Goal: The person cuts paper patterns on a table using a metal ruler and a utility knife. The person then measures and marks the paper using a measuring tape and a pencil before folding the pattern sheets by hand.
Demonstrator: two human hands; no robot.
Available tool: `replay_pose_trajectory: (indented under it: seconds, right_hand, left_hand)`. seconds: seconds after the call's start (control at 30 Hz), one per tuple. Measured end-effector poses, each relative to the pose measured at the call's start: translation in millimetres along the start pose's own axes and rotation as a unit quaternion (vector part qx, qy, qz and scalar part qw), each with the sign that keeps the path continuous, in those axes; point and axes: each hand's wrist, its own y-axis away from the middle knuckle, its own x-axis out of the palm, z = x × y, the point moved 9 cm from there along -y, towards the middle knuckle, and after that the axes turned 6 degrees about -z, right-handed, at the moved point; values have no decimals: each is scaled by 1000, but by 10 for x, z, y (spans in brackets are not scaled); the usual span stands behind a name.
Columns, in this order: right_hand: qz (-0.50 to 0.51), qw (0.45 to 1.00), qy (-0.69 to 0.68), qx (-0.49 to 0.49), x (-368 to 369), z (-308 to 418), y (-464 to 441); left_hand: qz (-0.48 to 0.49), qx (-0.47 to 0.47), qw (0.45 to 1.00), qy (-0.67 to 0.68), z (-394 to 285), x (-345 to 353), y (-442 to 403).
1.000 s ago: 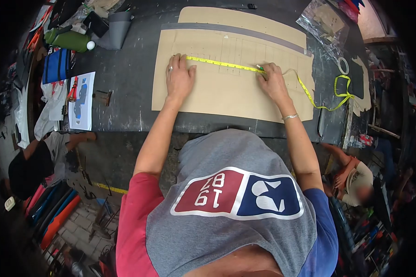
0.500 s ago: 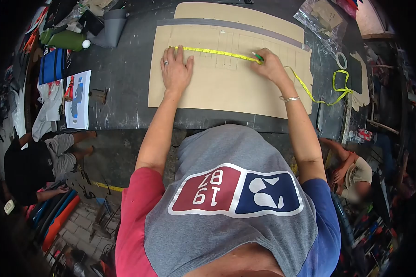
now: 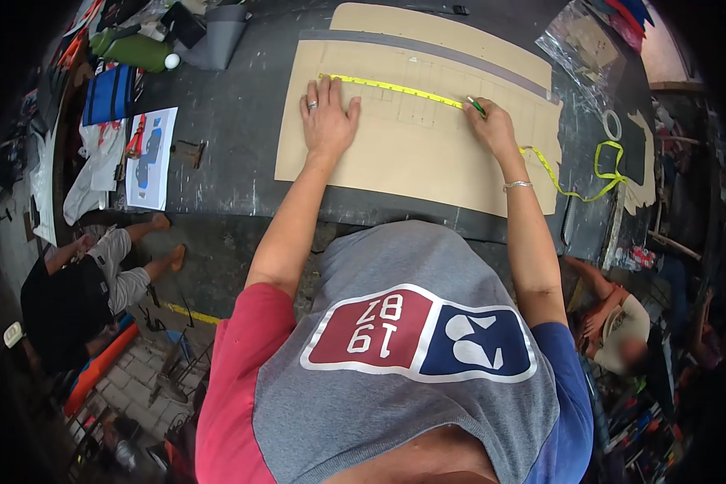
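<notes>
A yellow tape measure (image 3: 395, 88) stretches across a large sheet of tan paper (image 3: 395, 153) marked with faint pencil lines. My left hand (image 3: 328, 125) lies palm down on the paper, its fingers extended and their tips on the left end of the tape. At the other end, my right hand (image 3: 492, 127) is closed around a green pen (image 3: 477, 107) and rests against the tape. Whether its fingers also pinch the tape is hidden. Beyond both hands, a long grey ruler-like strip (image 3: 436, 55) lies across the sheet.
The slack tape loops past a tape roll (image 3: 611, 125) on the right of the dark table (image 3: 226, 153). A printed sheet (image 3: 151, 161), a blue pouch (image 3: 109, 95) and a green bottle-shaped item (image 3: 137, 50) lie left. People sit at lower left (image 3: 64, 298) and lower right (image 3: 617, 323).
The view has shifted, so the table and its contents appear farther right. My left hand stays at the tape's end. The green pen in my right hand now shows more clearly and points up-left.
</notes>
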Motion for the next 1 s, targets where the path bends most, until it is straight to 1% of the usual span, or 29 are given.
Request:
replay_pose_trajectory:
  seconds: [0.03, 0.13, 0.23, 0.33, 0.43, 0.73, 1.0]
  right_hand:
    - [-25, 999, 9, -23, -20, 55, -3]
    - [0, 1000, 6, 17, -46, 97, -26]
    - [-17, 1000, -7, 13, -68, 85, -68]
    - [18, 999, 12, 48, -23, 16, -111]
    - [23, 997, 10, 75, -3, -48, -144]
    - [40, 994, 5, 100, 30, -89, -182]
    - [45, 994, 13, 98, 56, -112, -232]
  left_hand:
    - [0, -1, 1000, 1, 11, -4, -9]
    - [4, -2, 1000, 8, 9, 16, 3]
    - [1, -3, 1000, 5, 17, 22, -9]
    - [2, -6, 1000, 2, 17, 25, -5]
    - [8, -9, 1000, 5, 24, 43, 0]
    - [9, -9, 1000, 3, 27, 44, -5]
    - [1, -7, 1000, 13, 33, 52, -5]
